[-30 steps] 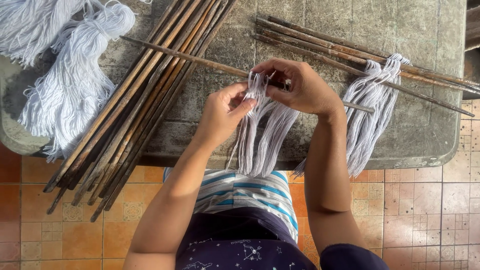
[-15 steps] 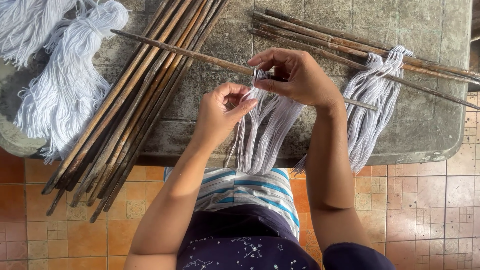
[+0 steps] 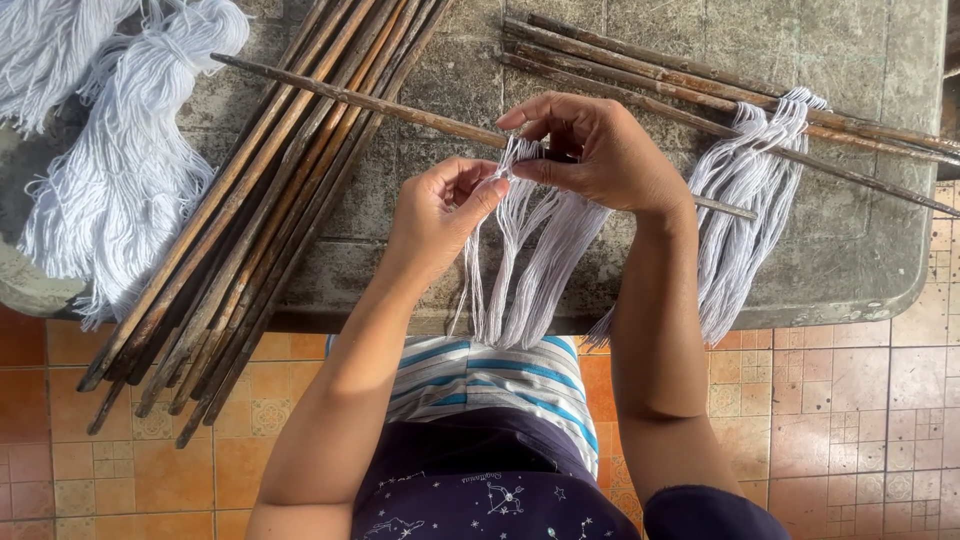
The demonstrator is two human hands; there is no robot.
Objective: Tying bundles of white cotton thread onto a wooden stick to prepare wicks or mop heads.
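Since a second ago the left hand [image 3: 440,215] has risen a little, and its thumb and forefinger now meet the right hand's fingertips at the top of the yarn [image 3: 530,255]; the right hand [image 3: 600,150] has hardly shifted. Both hands are closed in narrow pinches on the yarn: the left nips a few strands just beside the stick [image 3: 400,108], and the right holds the looped top of the bunch against the stick. That stick lies slantwise across the table [image 3: 860,270], from upper left to lower right, passing under the right hand. From the pinch the pale grey yarn hangs down over the table's near edge in loose strands, its ends in front of the person's striped shirt.

Left of the hands a bundle of dark sticks [image 3: 260,210] lies diagonally, its lower ends jutting past the table edge over the orange tiled floor [image 3: 830,420]. Farther left sit two skeins of white yarn [image 3: 130,170]. To the right, a second bunch [image 3: 745,215] of grey yarn is already looped over more sticks [image 3: 650,70] that run toward the right edge, and it too hangs over the table's front.
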